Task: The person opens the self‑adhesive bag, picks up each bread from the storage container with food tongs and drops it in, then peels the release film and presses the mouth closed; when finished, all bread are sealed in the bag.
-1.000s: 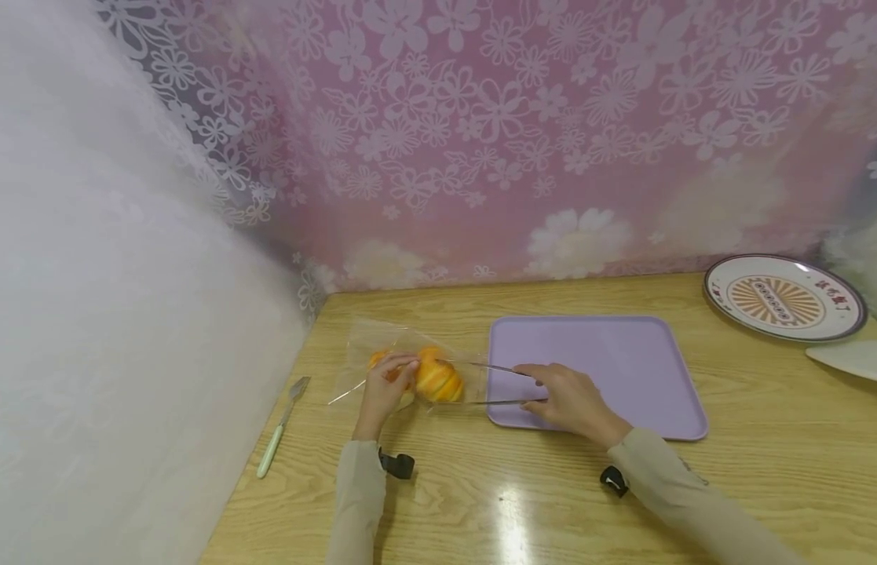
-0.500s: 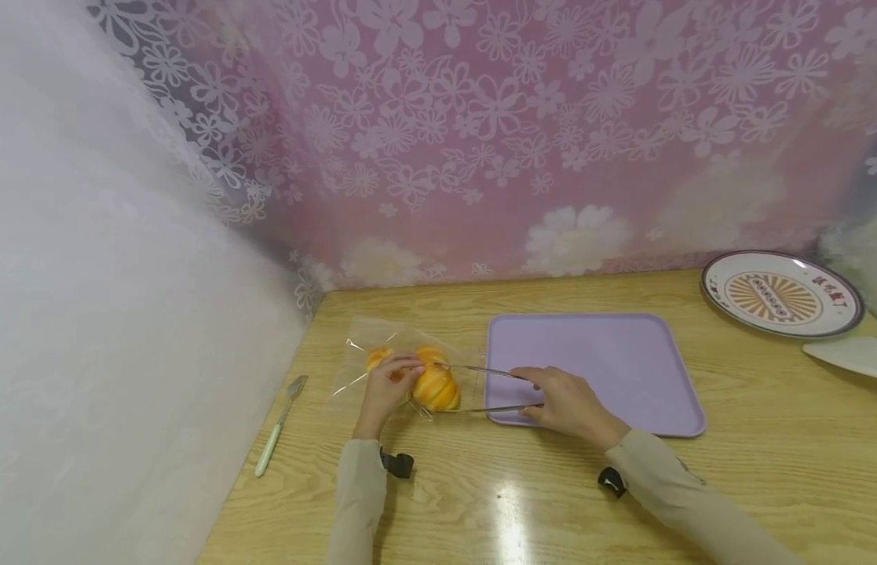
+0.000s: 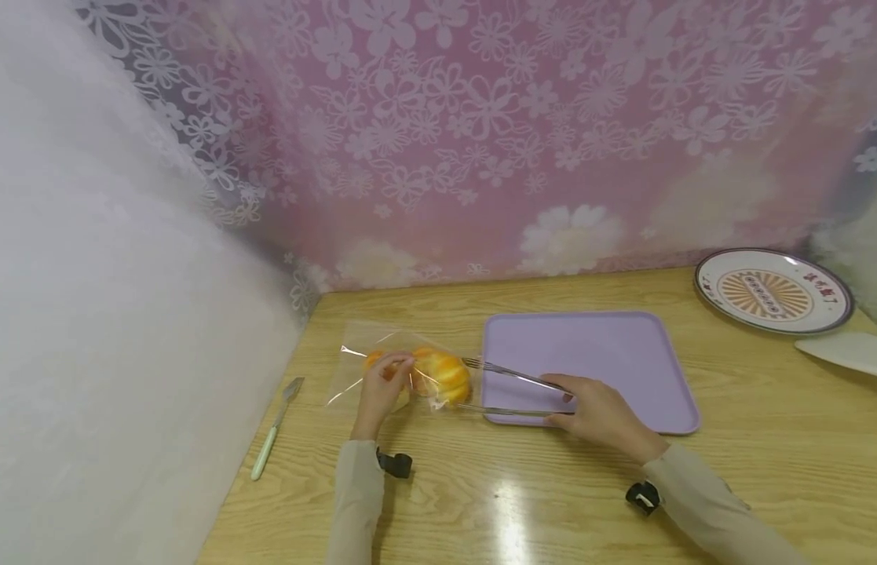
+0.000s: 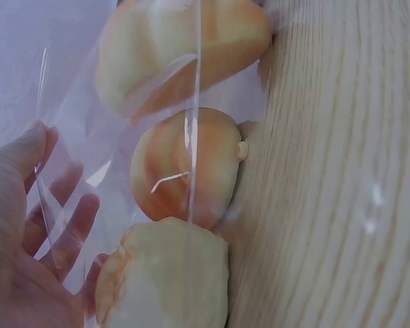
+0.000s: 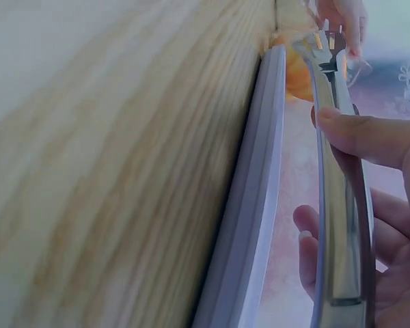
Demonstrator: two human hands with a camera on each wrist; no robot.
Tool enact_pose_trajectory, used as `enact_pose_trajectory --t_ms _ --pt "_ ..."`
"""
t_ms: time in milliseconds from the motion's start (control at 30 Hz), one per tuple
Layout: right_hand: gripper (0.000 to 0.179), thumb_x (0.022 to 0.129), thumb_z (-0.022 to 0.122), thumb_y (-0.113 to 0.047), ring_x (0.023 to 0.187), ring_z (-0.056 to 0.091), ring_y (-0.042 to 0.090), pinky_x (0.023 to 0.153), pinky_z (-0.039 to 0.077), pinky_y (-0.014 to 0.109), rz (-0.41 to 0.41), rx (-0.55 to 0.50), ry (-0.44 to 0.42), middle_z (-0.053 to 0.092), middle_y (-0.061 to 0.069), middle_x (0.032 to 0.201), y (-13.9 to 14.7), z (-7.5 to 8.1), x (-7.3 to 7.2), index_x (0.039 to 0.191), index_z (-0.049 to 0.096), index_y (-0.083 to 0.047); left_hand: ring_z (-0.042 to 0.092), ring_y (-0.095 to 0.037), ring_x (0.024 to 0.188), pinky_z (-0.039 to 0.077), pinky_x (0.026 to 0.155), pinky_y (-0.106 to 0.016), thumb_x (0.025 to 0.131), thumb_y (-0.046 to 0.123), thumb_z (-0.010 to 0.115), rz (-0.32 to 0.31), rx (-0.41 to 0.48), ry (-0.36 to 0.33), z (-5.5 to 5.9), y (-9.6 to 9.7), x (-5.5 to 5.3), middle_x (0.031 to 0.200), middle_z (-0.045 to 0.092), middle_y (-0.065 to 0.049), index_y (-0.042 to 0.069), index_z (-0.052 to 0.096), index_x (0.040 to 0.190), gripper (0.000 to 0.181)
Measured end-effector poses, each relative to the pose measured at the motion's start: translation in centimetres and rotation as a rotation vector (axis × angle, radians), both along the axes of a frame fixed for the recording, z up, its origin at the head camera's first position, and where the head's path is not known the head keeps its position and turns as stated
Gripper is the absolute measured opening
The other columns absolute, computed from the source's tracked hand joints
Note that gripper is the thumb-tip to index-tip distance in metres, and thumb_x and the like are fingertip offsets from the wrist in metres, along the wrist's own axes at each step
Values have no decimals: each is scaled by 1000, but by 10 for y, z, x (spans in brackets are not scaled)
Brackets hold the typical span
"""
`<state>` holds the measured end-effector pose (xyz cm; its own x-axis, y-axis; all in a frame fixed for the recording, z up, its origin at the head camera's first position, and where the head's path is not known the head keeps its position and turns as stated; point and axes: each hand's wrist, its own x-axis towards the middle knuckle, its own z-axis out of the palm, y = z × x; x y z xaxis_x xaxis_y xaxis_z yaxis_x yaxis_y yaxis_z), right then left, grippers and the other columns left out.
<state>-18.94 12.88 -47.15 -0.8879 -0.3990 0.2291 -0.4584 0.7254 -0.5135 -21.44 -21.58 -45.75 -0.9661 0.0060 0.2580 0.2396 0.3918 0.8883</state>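
Note:
My left hand (image 3: 380,388) pinches the edge of a clear plastic bag (image 3: 356,337), its thumb and a finger meeting on the film. Inside the bag lie a striped orange-yellow bread roll (image 3: 448,378) at the right end, a rounder bun (image 4: 188,167) and a paler bread piece (image 4: 167,273); film covers them all. My right hand (image 3: 599,412) holds metal tongs (image 3: 519,376) by both arms, which are spread apart. Their tips sit at the bag's right end, close to the striped roll; whether they touch it I cannot tell.
A lilac tray (image 3: 579,337) lies under the tongs and right hand. A patterned plate (image 3: 827,294) and a white flat-edged item (image 3: 844,353) are at the far right. A fork with a pale handle (image 3: 267,451) lies left. A floral cloth backs the table.
My right hand has drawn the tongs to the right, off the striped roll, which also lies slightly further right. The left hand stays at the bag. The view has shifted slightly.

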Motion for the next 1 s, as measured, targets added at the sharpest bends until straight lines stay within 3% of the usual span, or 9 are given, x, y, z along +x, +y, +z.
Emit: enact_pose_trajectory --t_ms 100,333,533,767,900,1000 --pt "56 74 85 -25 80 65 15 71 53 38 14 -6 29 73 9 105 1 -1 -1 124 65 -10 56 -36 117 59 81 -46 95 10 63 9 -5 9 6 1 3 120 65 -24 -8 68 105 22" --pt "46 78 81 -19 73 65 13 59 45 26 45 -35 20 74 9 92 -7 3 -2 121 67 -10 56 -40 118 39 110 -56 95 9 63 1 12 45 6 4 4 117 65 -26 -9 68 104 21" --pt "47 79 81 -19 76 66 15 60 50 27 82 -39 3 74 13 104 -11 7 -1 122 67 -8 56 -39 118 38 112 -54 93 8 65 -11 24 25 6 8 4 118 65 -25 -7 70 103 18" --pt "50 78 82 -23 74 64 12 64 51 31 48 -25 -16 74 10 97 -4 2 1 122 66 -8 57 -39 116 39 112 -53 93 6 65 2 5 25 5 7 6 116 66 -24 -8 70 102 18" --pt "53 77 82 -27 76 64 12 62 48 29 7 -38 0 74 12 103 6 -1 7 124 65 -9 58 -39 116 39 112 -52 93 10 66 27 22 72 -12 1 -4 115 67 -24 -6 71 101 18" --pt "56 78 82 -27 69 62 12 54 42 24 -49 -84 -25 74 15 100 20 1 14 127 63 -8 59 -37 115 40 112 -52 93 10 66 33 42 81 -16 -2 -8 115 67 -24 -6 71 101 19"
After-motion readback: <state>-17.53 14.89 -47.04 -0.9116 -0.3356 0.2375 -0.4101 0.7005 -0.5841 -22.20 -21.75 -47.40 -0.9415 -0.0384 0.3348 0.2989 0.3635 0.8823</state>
